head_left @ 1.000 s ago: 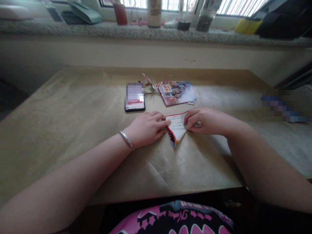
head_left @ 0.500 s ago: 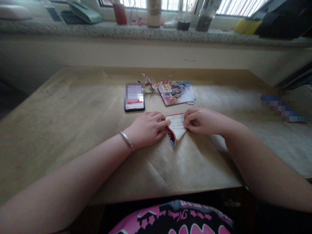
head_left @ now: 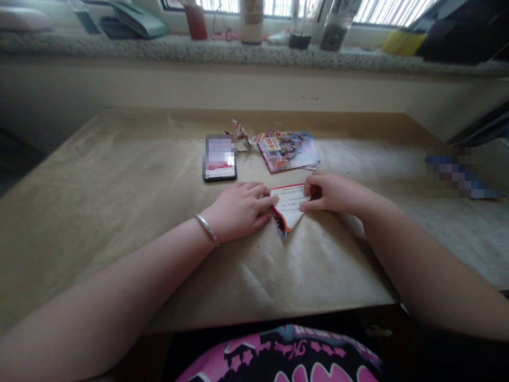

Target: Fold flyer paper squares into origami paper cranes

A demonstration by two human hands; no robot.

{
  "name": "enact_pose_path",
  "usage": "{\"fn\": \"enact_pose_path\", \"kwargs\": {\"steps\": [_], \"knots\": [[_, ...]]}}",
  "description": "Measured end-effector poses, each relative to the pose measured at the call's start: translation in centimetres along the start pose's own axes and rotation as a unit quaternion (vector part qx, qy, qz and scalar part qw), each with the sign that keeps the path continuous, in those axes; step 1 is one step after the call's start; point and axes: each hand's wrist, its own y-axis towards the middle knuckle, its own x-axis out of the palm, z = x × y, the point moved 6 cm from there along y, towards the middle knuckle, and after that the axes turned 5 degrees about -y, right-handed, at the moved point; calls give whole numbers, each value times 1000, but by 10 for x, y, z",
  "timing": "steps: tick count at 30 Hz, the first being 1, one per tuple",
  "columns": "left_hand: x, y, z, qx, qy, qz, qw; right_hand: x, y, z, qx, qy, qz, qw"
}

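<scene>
A printed sheet of paper, folded to a point at its near end, lies on the table between my hands. Its white, text-covered side faces up, and a colourful printed strip shows along the lower left edge. My left hand, with a silver bangle at the wrist, holds the sheet's left edge, fingertips on the paper. On the opposite edge, my right hand has curled fingers at the top corner and the thumb lower down on the paper. The undersides of the fingers are partly hidden.
Beyond my hands lie a phone with a blurred screen, a crumpled wrapper and a small stack of picture cards. A blurred bluish object is at the right. Jars and a red cup line the windowsill.
My right hand has shifted slightly right and away from me along the paper's right edge, its thumb and fingers now further apart. My left hand has stayed in place.
</scene>
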Motion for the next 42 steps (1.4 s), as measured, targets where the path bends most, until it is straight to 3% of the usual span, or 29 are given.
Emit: {"fn": "enact_pose_path", "kwargs": {"steps": [11, 23, 42], "knots": [[1, 0, 0, -6, -8, -13, 1000, 6, 1, 21, 102, 71, -27, 992], [0, -1, -1, -2, -8, -10, 1000, 7, 1, 33, 146, 130, -34, 980], [1, -3, 0, -4, -18, -14, 1000, -2, 0, 46, 216, 85, 9, 973]]}}
